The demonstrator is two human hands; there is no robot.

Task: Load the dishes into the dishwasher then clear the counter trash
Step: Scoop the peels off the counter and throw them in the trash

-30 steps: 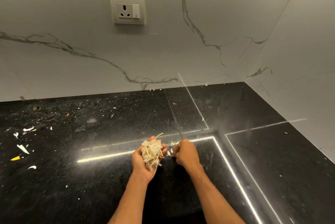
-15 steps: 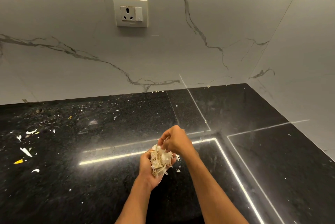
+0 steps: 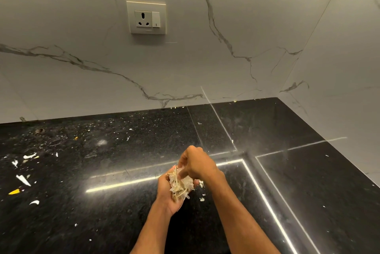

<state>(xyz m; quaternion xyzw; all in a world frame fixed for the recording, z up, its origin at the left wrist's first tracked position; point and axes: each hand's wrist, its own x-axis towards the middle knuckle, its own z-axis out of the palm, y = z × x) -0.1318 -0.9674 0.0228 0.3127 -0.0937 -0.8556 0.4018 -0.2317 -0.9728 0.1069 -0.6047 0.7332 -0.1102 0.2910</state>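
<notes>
My left hand (image 3: 166, 194) is cupped palm up over the black counter (image 3: 102, 212) and holds a clump of pale peel scraps (image 3: 181, 186). My right hand (image 3: 195, 164) sits right above it, fingers curled down and pressing into the top of the clump. A few small white bits (image 3: 202, 199) lie on the counter just right of my left hand. More loose scraps (image 3: 23, 179), white and one yellow, are scattered at the counter's left side.
A marble wall with a socket and switch plate (image 3: 146, 18) rises behind the counter, and a second marble wall (image 3: 339, 89) closes the right side. Fine crumbs (image 3: 61, 138) dot the counter's back left. Bright light strips reflect across the middle.
My right hand rose off the counter beside the left hand and came over the clump, now pressing into it. A few bits dropped on the counter at the right.
</notes>
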